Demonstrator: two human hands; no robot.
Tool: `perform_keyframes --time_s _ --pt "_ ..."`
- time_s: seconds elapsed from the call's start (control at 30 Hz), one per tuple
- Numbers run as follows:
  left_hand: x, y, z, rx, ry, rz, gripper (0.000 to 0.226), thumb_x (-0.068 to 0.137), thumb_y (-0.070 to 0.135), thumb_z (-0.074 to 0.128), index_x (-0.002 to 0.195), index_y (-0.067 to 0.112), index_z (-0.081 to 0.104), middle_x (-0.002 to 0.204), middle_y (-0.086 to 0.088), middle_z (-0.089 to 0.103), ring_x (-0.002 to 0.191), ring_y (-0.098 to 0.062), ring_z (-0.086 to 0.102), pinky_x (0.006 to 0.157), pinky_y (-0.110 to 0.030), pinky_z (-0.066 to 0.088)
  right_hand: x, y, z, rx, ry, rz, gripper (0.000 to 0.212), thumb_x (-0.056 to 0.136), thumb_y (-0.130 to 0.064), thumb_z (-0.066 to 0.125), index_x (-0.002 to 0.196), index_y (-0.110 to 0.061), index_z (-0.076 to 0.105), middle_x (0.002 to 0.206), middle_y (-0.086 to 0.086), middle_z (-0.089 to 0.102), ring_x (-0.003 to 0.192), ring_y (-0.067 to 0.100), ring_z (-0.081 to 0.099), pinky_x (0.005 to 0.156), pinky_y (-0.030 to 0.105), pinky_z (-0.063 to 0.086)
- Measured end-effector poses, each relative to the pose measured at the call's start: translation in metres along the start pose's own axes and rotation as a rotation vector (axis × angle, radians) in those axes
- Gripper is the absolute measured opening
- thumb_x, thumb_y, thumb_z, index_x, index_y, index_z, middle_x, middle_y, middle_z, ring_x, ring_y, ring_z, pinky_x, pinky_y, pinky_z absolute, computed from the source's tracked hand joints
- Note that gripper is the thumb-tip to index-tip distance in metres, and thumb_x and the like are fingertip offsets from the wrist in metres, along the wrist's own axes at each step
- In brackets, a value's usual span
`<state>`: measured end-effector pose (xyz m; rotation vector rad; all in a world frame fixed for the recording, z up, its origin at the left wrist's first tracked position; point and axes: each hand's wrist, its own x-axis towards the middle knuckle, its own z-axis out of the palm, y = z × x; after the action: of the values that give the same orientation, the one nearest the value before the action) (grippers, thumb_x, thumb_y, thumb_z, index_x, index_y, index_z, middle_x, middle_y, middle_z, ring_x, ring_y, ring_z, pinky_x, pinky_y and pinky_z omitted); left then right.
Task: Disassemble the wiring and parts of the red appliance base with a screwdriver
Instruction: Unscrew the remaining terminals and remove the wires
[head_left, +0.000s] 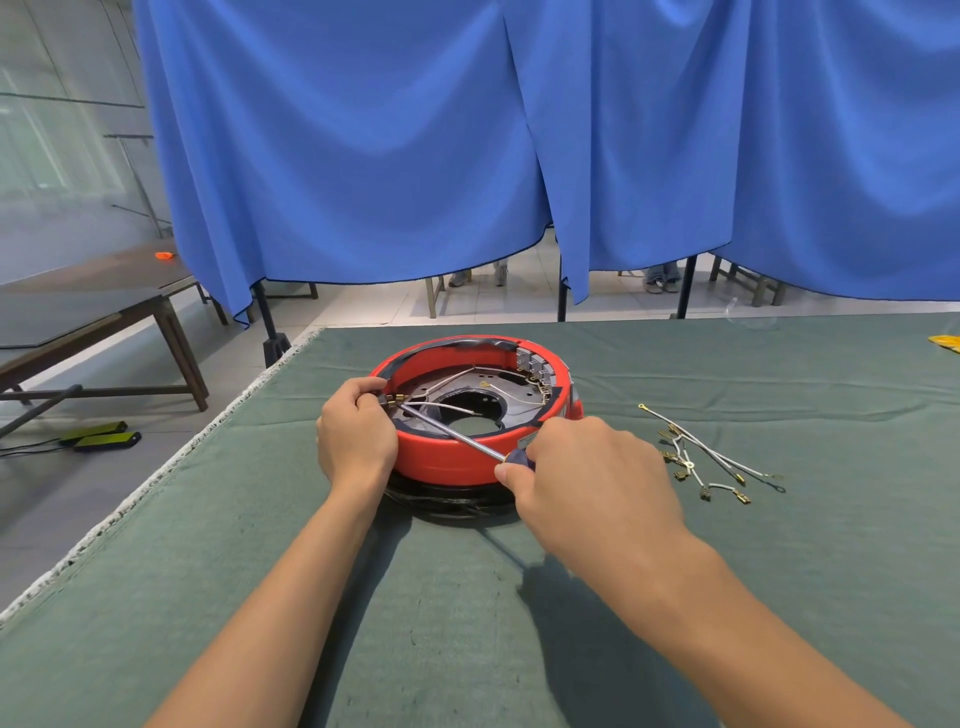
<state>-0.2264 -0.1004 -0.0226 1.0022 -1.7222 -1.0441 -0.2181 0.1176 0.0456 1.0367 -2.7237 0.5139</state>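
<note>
- Red appliance base (447, 460): round, open side up, resting on the green-covered desk (779, 571); white wires (441, 404) cross its dark inner plate.
- Left hand (356, 439): at the base's left rim, fingers curled over the edge, grip closed on the rim.
- Right hand (587, 483): at the base's near-right side, grip closed around the screwdriver (452, 434) handle (shaft slants across to the left inner wall).
- Loose wires (701, 460): right of the base, apart from it, with brass terminals.
</note>
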Motion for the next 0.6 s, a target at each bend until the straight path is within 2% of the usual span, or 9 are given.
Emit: perform_keyframes --time_s 0.13,0.4,0.47,0.6 --pt "0.0002 -0.0008 0.0008 0.001 0.005 -0.001 0.035 0.089 0.013 0.036 0.095 0.03 0.067 0.101 0.003 0.068 0.093 -0.028 0.06 0.082 -0.041 0.05 0.0037 0.0018 0.0015 -0.015 -0.012 -0.025 0.032 0.096 -0.049 0.047 0.096 -0.023 0.065 0.08 0.004 0.058 0.071 0.026 0.042 0.062 0.03 0.031" --pt "0.0004 -0.0025 0.0013 0.006 0.012 0.003 0.036 0.089 0.014 0.036 0.094 0.031 0.067 0.101 0.003 0.068 0.092 -0.027 0.061 0.08 -0.04 0.049 0.0063 0.0026 0.0019 -0.034 -0.035 -0.029 0.031 0.096 -0.05 0.047 0.093 -0.023 0.065 0.068 -0.001 0.042 0.069 0.026 0.043 0.062 0.03 0.032" --pt "0.0003 -0.0026 0.0013 0.008 0.008 0.002 0.035 0.089 0.015 0.036 0.094 0.032 0.067 0.101 0.004 0.068 0.093 -0.03 0.061 0.082 -0.042 0.05 0.0061 0.0014 0.0014 -0.031 -0.035 -0.03 0.03 0.096 -0.049 0.047 0.09 -0.023 0.062 0.068 -0.001 0.041 0.069 0.027 0.042 0.062 0.03 0.032" --pt "0.0006 -0.0029 0.0018 0.01 0.007 0.001 0.035 0.089 0.016 0.036 0.093 0.033 0.066 0.1 0.002 0.068 0.093 -0.033 0.061 0.082 -0.044 0.051 0.0057 -0.0025 -0.0003 -0.021 -0.022 -0.047 0.029 0.096 -0.046 0.048 0.079 -0.023 0.046 0.069 -0.001 0.04 0.069 0.027 0.04 0.062 0.03 0.03"
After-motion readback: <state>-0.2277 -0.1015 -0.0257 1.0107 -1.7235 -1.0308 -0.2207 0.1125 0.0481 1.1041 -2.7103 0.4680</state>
